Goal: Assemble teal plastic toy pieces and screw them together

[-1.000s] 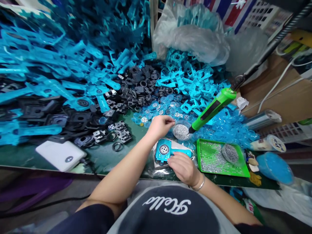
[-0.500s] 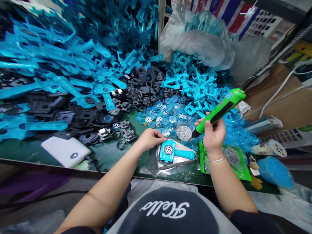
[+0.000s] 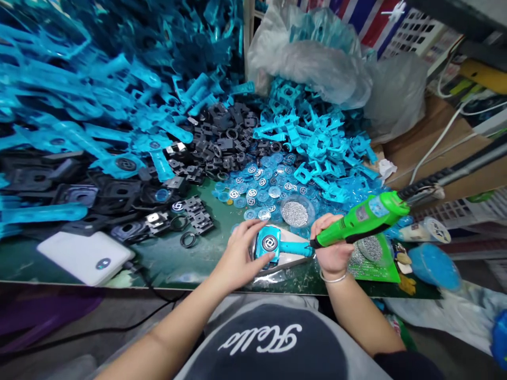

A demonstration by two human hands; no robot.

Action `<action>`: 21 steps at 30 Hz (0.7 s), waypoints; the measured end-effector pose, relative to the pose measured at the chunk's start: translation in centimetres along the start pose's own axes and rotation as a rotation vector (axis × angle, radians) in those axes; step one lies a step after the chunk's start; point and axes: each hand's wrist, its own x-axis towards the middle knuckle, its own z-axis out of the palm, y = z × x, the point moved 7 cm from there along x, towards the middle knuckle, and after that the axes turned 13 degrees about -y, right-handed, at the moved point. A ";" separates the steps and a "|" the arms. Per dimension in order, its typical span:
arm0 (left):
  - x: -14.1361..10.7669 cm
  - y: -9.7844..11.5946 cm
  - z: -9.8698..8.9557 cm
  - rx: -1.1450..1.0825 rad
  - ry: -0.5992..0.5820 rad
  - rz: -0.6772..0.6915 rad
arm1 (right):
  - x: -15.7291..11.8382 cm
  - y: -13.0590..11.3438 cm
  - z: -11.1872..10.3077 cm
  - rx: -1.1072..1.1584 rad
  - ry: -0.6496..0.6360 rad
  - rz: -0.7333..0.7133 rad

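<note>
A blue handled part (image 3: 295, 248) with a round swirl emblem lies on a pale block (image 3: 293, 259) near the table's front edge. My left hand (image 3: 243, 252) grips the part's wide end, fingers behind it and thumb along its front. In my right hand (image 3: 332, 256) is a green electric screwdriver (image 3: 362, 219), held almost level, its black nose at the end of the part's handle. Behind the part stands a clear bowl of small silver screws (image 3: 297, 212). Another screw bowl (image 3: 370, 248) sits on a green tray (image 3: 390, 266) beyond my right hand.
Large heaps of blue plastic parts (image 3: 146, 79) and black parts (image 3: 225, 137) cover the back and left. Blue discs (image 3: 261, 184) lie behind the bowl. At front left is a white power bank (image 3: 87, 258) with a cable. A blue bowl (image 3: 433, 266) stands at the right.
My right hand has lowered the screwdriver from the screw bowl to the handle's end and tilted it flatter. My left hand has spread and taken hold of the blue part. The view has shifted slightly.
</note>
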 end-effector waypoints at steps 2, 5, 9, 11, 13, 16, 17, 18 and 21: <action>-0.5 0.2 1.3 0.060 -0.018 0.017 | -0.2 0.3 0.2 0.021 -0.013 -0.016; -1.0 -0.1 2.4 0.117 -0.014 -0.003 | -0.6 0.8 0.4 0.071 -0.036 -0.043; -1.2 -0.4 2.9 0.145 -0.009 0.020 | -0.4 1.5 0.5 0.196 -0.103 -0.042; -1.2 -0.4 3.0 0.158 -0.006 0.035 | 0.0 1.3 0.5 0.299 -0.132 -0.062; -1.2 -0.3 3.0 0.166 -0.003 0.045 | 0.6 0.7 0.7 0.375 -0.151 -0.079; -1.3 -0.2 3.0 0.170 0.003 0.048 | 1.2 -0.4 2.0 0.431 -0.177 -0.108; -1.3 -0.2 3.0 0.171 0.006 0.048 | 1.3 -0.6 2.6 0.441 -0.187 -0.122; -1.3 -0.1 2.9 0.172 0.008 0.046 | 1.3 -0.7 3.3 0.445 -0.200 -0.132; -1.2 -0.1 3.0 0.172 0.002 0.039 | 1.0 -0.1 5.1 0.431 -0.227 -0.140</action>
